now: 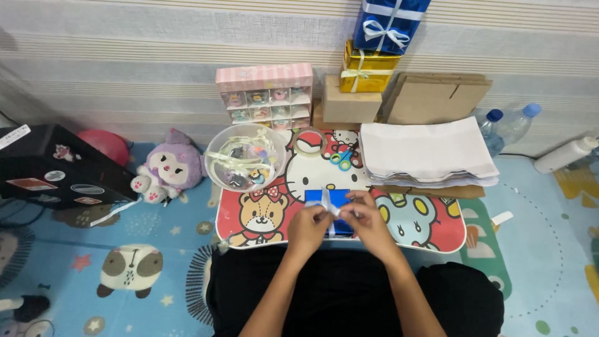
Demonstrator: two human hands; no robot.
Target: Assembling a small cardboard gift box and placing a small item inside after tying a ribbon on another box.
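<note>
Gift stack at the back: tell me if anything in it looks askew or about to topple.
The top blue box with white ribbon sits tilted and offset on the gold box, which rests on the brown cardboard box. That lean looks slightly precarious. Both hands, left hand and right hand, are at the small blue box, well away from it.
</note>
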